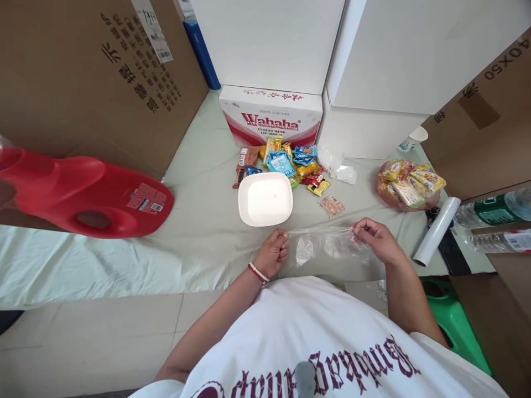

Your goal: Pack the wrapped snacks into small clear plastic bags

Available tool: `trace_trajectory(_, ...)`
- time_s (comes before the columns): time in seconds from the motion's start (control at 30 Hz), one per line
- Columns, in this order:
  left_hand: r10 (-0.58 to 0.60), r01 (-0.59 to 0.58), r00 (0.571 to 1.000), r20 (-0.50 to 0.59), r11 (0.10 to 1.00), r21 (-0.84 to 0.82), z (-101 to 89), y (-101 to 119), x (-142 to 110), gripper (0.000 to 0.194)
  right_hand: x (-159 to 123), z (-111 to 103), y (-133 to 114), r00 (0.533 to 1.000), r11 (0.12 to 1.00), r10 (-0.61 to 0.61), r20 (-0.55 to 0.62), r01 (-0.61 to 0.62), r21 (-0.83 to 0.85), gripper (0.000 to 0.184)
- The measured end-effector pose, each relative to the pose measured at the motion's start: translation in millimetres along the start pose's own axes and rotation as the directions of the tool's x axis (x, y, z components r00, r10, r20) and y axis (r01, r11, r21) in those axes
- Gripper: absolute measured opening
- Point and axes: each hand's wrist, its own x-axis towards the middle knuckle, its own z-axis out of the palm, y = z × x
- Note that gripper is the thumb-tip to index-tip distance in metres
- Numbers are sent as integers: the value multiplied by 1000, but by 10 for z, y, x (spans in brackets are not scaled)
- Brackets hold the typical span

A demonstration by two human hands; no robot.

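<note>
- Nearest my camera, I see a white shirt (344, 337) with dark lettering.
- I watch the left hand (272, 254) pinch one end of a clear plastic bag (306, 249), the right hand (376, 239) pinching the other.
- I find it over the tabletop (203, 232), near the white container (264, 205).

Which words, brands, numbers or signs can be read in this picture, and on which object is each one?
"Wahaha®": front of the white-and-red carton.
"PURIFIED WATER FOR DRINKING": same carton, below the brand.
"娃哈哈": same carton, upper edge.
"温馨提示": left brown box.
"40X50": right brown box.
Too small or blurred: snack packets, red jug, bottles, smaller box print.
White shirt: upside-down ornate letters, not surely readable.
Clear bag: nothing readable.
</note>
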Motion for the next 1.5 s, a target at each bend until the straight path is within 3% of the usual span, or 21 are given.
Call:
trace_trajectory(0.07,-29,27,999,23,994,103,-31,35,2,51,142,-162,-68,994,1000,16,105,-14,-24,33)
trace_trajectory(0.13,-38,32,999,27,982,187,-51,50,21,54,301,-265,-121,997,976,-37,73,52,-211,30)
trace_trajectory(0.2,-16,14,1000,6,972,234,-47,37,55,55,422,-263,-180,977,867,-200,-77,140,-478,23)
trace_trajectory(0.27,23,-15,999,-26,961,277,-21,7,97,54,456,-153,-249,907,722,-407,-108,248,-646,17)
trace_trajectory(0.33,55,-37,997,-51,951,308,12,-26,139,54,401,35,-299,852,617,-509,120,459,-640,22)
trace_trajectory(0.4,77,-51,995,-68,945,324,37,-53,178,52,306,248,-294,762,563,-472,443,647,-514,34)
trace_trajectory(0.47,102,-68,991,-83,936,346,49,-73,211,49,224,442,-219,699,556,-390,600,697,-452,46)
trace_trajectory(0.57,136,-89,986,-97,919,385,48,-99,252,42,162,652,-25,749,595,-333,573,638,-489,47)
trace_trajectory(0.73,171,-113,980,-107,905,410,63,-129,300,33,105,888,254,799,640,-376,469,590,-492,47)
trace_trajectory(0.87,202,-140,973,-110,899,415,94,-123,328,33,71,1052,349,808,600,-417,416,588,-542,16)
trace_trajectory(0.97,214,-148,969,-121,900,410,96,-102,347,34,31,1046,331,799,589,-491,346,598,-544,19)
trace_trajectory(1.13,209,-141,969,-129,904,404,73,-76,353,33,-114,840,181,793,581,-593,141,543,-607,18)
trace_trajectory(1.23,214,-151,970,-118,903,402,64,-87,350,33,-156,839,74,780,503,-593,201,553,-664,24)
trace_trajectory(1.37,254,-198,963,-90,893,404,36,-125,363,32,-30,1121,49,781,411,-489,389,599,-687,46)
trace_trajectory(1.5,314,-261,947,-67,874,409,-19,-142,382,35,162,1419,164,807,396,-434,402,571,-719,19)
